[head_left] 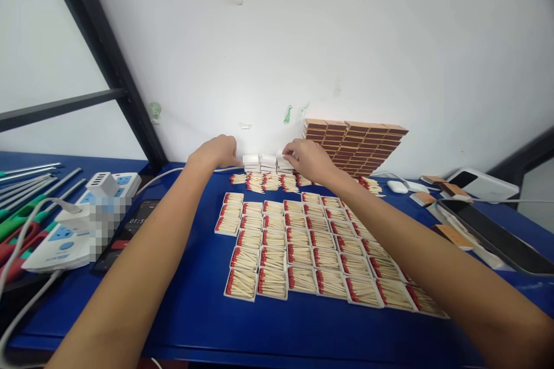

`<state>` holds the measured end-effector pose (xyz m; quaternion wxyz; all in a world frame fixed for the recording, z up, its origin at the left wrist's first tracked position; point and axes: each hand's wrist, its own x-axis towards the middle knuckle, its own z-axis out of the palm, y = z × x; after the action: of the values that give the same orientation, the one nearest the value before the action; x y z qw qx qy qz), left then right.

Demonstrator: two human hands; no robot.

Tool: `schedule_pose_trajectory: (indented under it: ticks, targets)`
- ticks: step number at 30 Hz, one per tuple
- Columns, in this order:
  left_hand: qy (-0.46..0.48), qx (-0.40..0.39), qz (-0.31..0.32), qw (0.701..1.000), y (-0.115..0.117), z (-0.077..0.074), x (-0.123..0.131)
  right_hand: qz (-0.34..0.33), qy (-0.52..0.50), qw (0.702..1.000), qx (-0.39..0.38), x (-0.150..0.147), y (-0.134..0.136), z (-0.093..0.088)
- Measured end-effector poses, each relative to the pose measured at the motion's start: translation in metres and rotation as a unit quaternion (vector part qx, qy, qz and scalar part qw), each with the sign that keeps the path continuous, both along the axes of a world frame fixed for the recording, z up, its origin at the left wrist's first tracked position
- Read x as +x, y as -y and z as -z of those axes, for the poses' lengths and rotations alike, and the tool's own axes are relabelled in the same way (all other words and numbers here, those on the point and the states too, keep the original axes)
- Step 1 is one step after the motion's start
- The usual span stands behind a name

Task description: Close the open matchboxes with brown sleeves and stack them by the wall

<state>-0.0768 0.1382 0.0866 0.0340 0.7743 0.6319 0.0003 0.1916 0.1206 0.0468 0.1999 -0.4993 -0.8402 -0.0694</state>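
Observation:
Near the wall stand short stacks of white matchbox trays (268, 162). My left hand (217, 151) is at their left side, fingers bent and close together; whether it holds anything is hidden. At the right stack, my right hand (306, 158) has its thumb and fingertips pinched at a white tray (282, 157). Piles of loose red-tipped matches (271, 181) lie just in front of the stacks. Nearer to me, rows of white trays filled with matches (272, 240) cover the middle of the blue table. My right forearm hides some of them.
Brown matchboxes (355, 147) are stacked against the wall. Phones (497, 233), a power bank (485, 184) and an earphone case (397, 186) lie at right. A power strip (64, 245), a phone (141, 222) and tools (30, 213) are at left.

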Motion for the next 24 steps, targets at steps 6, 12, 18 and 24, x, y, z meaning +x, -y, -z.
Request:
schedule_pose_trajectory:
  ticks: [6, 12, 18, 24]
  targets:
    - [-0.032, 0.018, 0.044, 0.998, -0.005, 0.014, 0.014, -0.021, -0.036, 0.999, 0.015, 0.01, 0.004, 0.0]
    - [-0.039, 0.031, 0.053, 0.997, -0.01, 0.022, 0.019, -0.011, -0.014, 1.0, -0.01, 0.006, 0.001, 0.002]
    - [-0.039, 0.031, 0.055, 0.997, -0.013, 0.026, 0.018, 0.041, 0.061, 0.997, -0.033, -0.003, 0.0, 0.001]
    - [-0.04, 0.029, 0.053, 0.997, -0.014, 0.025, 0.019, 0.051, 0.088, 0.994, -0.028, -0.003, 0.001, 0.003]
